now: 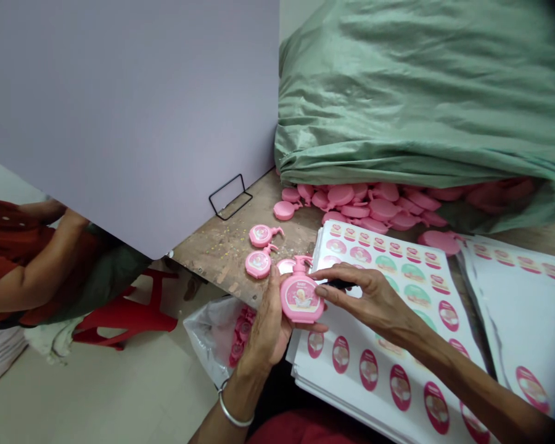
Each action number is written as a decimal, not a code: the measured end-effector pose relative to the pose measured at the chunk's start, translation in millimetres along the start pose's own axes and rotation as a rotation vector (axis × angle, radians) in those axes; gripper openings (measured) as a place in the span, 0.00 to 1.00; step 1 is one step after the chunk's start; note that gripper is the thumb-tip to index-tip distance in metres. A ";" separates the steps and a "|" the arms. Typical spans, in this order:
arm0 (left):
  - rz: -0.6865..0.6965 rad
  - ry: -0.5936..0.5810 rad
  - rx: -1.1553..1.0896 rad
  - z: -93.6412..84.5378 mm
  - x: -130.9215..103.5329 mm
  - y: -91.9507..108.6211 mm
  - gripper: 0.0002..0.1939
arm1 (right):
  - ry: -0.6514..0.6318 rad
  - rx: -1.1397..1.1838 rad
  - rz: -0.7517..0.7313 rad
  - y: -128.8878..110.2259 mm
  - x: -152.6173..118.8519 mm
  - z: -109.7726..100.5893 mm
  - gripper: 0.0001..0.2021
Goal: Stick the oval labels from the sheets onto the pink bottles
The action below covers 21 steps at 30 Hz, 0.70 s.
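Observation:
My left hand [271, 327] is closed around a small pink toy pump bottle [300, 313], held upright with its front towards me. On that front is a "BABY" sticker [301, 295] with a picture on it. My right hand [365, 293] pinches a thin black tool [340, 283], its kind not clear, while its fingertips touch the sticker's right edge. Under both hands lies a stack of sticker sheets [370, 364] with pink and green ovals. Just left of the bottle, two labelled pink bottles [258, 264] rest on the table; another lies partly hidden behind the held one.
Many unlabelled pink bottles [383, 208] spill from a large green sack [420, 98] at the back. A grey panel [134, 111] with a black wire bracket [231, 197] stands left. Below are a clear bag [208, 330] of pink parts and a red stool [124, 320]. Another person's arm [41, 265] shows at left.

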<state>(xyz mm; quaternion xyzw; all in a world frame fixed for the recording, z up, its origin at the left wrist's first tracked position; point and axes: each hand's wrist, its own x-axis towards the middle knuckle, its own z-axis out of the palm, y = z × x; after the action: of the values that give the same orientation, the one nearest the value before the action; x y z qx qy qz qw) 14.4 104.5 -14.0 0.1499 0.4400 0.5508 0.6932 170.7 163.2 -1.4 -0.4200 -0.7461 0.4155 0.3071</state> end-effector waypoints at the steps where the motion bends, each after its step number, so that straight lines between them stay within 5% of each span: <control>1: -0.002 -0.005 0.003 0.1 -0.1 0.1 0.31 | 0.002 -0.001 -0.005 -0.4 0.1 -0.3 0.11; 21: 0.099 -0.112 0.118 -1.2 -1.7 -0.8 0.28 | 0.046 -0.155 -0.147 -2.5 1.8 -3.0 0.08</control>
<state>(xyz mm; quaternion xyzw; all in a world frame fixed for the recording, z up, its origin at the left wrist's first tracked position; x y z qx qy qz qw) 13.9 102.4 -14.6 0.2427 0.4241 0.5484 0.6786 171.4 165.2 2.4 -0.3961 -0.7975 0.3231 0.3204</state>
